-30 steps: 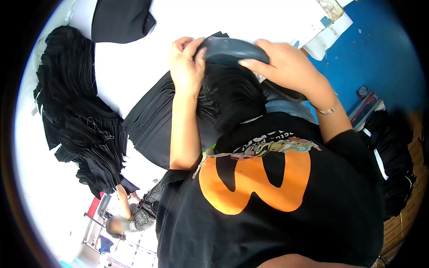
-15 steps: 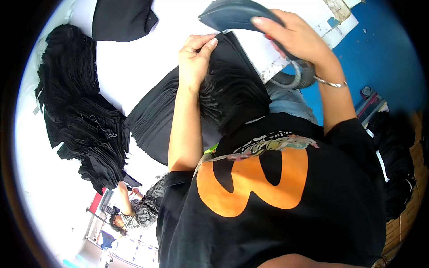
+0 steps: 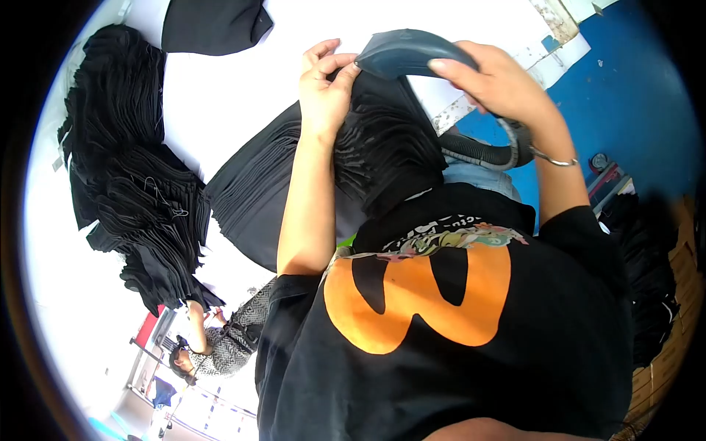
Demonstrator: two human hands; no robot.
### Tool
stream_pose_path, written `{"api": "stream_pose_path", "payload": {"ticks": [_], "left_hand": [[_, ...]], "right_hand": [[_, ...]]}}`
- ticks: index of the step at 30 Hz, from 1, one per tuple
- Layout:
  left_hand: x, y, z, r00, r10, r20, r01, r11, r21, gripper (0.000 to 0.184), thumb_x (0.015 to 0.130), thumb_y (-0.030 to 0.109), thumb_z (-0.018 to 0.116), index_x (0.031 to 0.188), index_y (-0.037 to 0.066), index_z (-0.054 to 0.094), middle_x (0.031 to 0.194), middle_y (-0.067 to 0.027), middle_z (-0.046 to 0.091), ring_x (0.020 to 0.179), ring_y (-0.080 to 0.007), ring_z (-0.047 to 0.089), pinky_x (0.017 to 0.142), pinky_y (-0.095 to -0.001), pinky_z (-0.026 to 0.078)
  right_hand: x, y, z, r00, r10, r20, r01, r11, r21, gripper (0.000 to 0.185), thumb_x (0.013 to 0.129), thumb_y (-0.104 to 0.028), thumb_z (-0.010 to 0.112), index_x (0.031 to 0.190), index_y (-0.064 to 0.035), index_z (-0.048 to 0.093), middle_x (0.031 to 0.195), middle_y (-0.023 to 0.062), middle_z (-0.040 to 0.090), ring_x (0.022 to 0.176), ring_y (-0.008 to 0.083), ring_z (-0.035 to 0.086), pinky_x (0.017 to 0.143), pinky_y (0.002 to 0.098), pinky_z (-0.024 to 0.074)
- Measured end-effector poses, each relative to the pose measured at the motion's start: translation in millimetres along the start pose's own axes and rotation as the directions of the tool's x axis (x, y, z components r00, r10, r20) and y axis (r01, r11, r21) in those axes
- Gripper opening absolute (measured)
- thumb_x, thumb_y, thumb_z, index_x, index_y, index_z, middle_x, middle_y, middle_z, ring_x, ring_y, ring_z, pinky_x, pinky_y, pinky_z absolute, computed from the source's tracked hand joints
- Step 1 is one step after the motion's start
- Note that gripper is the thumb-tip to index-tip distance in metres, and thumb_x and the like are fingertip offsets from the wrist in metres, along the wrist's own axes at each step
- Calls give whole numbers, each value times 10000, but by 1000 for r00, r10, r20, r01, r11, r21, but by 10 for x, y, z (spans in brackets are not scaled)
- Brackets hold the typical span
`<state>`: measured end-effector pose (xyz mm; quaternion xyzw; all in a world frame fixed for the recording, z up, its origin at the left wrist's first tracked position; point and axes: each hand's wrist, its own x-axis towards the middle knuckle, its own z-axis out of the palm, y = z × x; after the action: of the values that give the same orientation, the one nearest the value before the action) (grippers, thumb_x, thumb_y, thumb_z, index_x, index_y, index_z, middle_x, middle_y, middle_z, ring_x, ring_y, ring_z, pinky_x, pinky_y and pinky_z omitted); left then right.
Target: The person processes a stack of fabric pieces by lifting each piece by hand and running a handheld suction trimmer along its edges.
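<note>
My right hand (image 3: 493, 81) grips a dark blue-grey handheld tool (image 3: 415, 53) with a curved, pointed head; its exact kind I cannot make out. A ribbed hose (image 3: 485, 153) hangs below the grip. My left hand (image 3: 323, 92) has thumb and index finger pinched at the top edge of a fanned stack of black cloth pieces (image 3: 390, 140), its other fingers raised. Touching or almost touching those fingertips is the tool's pointed end, which lies over the stack's top and hides that edge. More layered black cloth (image 3: 257, 191) spreads to the left under my left forearm.
A long heap of black cloth pieces (image 3: 121, 110) lies at the left of the white table (image 3: 220, 95), another black piece (image 3: 213, 26) at the top. Another person (image 3: 220, 349) works at lower left. Blue floor (image 3: 618, 95) and dark bundles (image 3: 640, 272) show at right.
The tool in my right hand has come down and left, onto the stack's top by my left fingertips. My left hand's other fingers have lifted and spread.
</note>
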<state>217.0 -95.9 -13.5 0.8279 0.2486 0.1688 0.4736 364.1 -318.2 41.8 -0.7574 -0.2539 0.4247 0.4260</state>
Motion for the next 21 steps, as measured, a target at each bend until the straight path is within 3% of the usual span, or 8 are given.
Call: {"api": "stream_pose_path", "payload": {"ticks": [1, 6, 8, 10, 11, 14, 16, 21], "left_hand": [[-23, 67, -31, 994, 102, -29, -96, 982, 161, 102, 834, 14, 748, 930, 42, 765, 1033, -100, 708, 1036, -247, 677, 906, -330, 516], [-403, 476, -531, 991, 35, 131, -52, 990, 135, 45, 881, 35, 718, 910, -1, 718, 860, -106, 715, 796, -215, 701, 763, -306, 543], [-499, 519, -665, 933, -156, 324, 125, 986, 115, 116, 941, 105, 684, 927, -9, 699, 809, -120, 685, 798, -180, 693, 742, -311, 539], [-378, 657, -578, 614, -680, 402, 588, 733, 341, 156, 942, 143, 689, 951, -13, 690, 796, -134, 684, 780, -245, 698, 723, -361, 541], [-478, 325, -449, 886, -362, 291, 235, 889, 392, 190, 927, 159, 704, 1022, -5, 686, 779, -149, 669, 776, -313, 688, 722, -405, 541], [-379, 322, -160, 986, 158, -61, -98, 826, 555, 242, 855, 153, 784, 1055, 41, 705, 985, -147, 643, 782, -293, 638, 727, -383, 538], [-348, 138, -155, 977, 214, 16, -183, 792, 583, 324, 795, 143, 832, 1092, 68, 729, 1037, -126, 632, 941, -294, 628, 833, -385, 530], [-391, 11, -116, 956, 285, -72, -218, 850, 480, 216, 731, 76, 834, 925, 91, 741, 953, -63, 655, 921, -284, 604, 783, -382, 491]], "right_hand": [[70, 73, 63, 993, -91, -74, 84, 992, -94, 447, 996, -451, 610, 868, -22, 603, 578, 2, 512, 472, 85, 506, 450, 253, 414], [-214, 85, -65, 973, -46, -227, 28, 996, -83, 439, 976, -444, 637, 919, -9, 640, 615, 11, 551, 530, 105, 553, 516, 263, 453], [-378, 78, -57, 992, -108, -65, 95, 980, -174, 454, 967, -450, 637, 1006, 2, 662, 684, 79, 627, 601, 176, 620, 583, 311, 491], [-343, -102, 190, 989, -125, -74, 67, 845, -531, 507, 936, -479, 659, 1053, 14, 662, 772, 240, 656, 712, 388, 661, 661, 415, 511], [-225, -173, 284, 988, -137, -77, 83, 870, -487, 507, 933, -485, 660, 1043, 10, 668, 767, 238, 660, 721, 397, 664, 658, 418, 510], [-73, -160, 323, 985, -147, -86, 100, 908, -407, 507, 935, -488, 654, 1032, 8, 675, 755, 233, 663, 723, 405, 668, 651, 420, 510], [-137, -122, 257, 985, -148, -91, 103, 919, -381, 507, 940, -487, 646, 1031, 11, 676, 747, 230, 662, 717, 405, 668, 648, 419, 512], [-212, -108, 279, 993, -91, -73, 58, 927, -372, 506, 969, -458, 613, 1031, 41, 666, 778, 234, 666, 727, 403, 663, 677, 408, 517]]}}
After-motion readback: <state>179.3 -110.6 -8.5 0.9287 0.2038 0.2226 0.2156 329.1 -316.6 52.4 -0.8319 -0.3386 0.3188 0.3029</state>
